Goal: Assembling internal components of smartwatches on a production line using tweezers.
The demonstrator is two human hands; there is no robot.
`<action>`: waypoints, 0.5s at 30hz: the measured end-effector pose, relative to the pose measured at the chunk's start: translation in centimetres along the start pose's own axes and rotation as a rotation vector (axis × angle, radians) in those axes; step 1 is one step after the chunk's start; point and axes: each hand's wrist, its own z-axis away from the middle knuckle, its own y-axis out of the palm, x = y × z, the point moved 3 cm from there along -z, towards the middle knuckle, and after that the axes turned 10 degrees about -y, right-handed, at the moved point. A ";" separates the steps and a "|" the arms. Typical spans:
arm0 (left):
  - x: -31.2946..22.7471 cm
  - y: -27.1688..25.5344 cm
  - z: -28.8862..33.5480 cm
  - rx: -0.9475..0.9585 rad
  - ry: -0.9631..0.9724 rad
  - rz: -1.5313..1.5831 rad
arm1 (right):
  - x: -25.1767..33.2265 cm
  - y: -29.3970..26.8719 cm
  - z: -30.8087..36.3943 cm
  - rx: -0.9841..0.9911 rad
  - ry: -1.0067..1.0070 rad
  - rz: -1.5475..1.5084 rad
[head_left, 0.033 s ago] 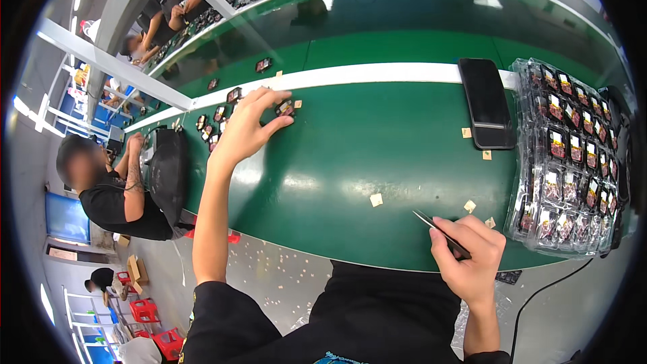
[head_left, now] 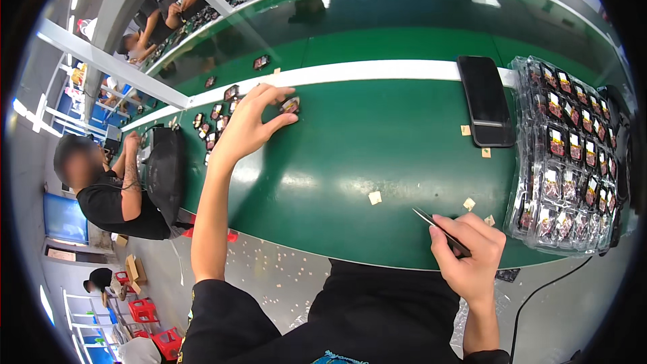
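Note:
My left hand (head_left: 253, 125) reaches over the left part of the green table (head_left: 337, 155). A small black piece with a coloured label (head_left: 290, 105) sits tilted between its thumb and fingers. Several similar black pieces (head_left: 216, 112) lie left of that hand, some partly hidden by it. Over the table's front edge, my right hand (head_left: 470, 253) is closed round a pair of dark tweezers (head_left: 446, 230), whose tips point up and left. A small pale paper square (head_left: 375, 197) lies left of the tips, and another (head_left: 469, 204) lies just above the right hand.
Stacked clear trays (head_left: 563, 162) full of black pieces stand at the right end. A black phone (head_left: 485, 102) leans over the white ledge (head_left: 377, 71). At left, a person (head_left: 114, 189) sits beside a black bag (head_left: 167, 168). A cable (head_left: 532, 303) hangs at lower right.
The small black piece at my left hand has tipped up and shifted slightly right; the pale square beside it no longer shows. My right hand with the tweezers stays in place.

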 end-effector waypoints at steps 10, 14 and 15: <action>-12.9 8.2 1.1 0.129 0.485 0.201 | -0.3 -0.3 -0.8 0.007 0.053 0.003; -12.6 8.3 1.3 0.213 0.498 0.274 | -0.5 -0.5 -1.0 -0.012 0.104 -0.048; -12.1 8.5 1.1 0.243 0.518 0.316 | -0.5 -0.5 -1.0 -0.013 0.088 -0.050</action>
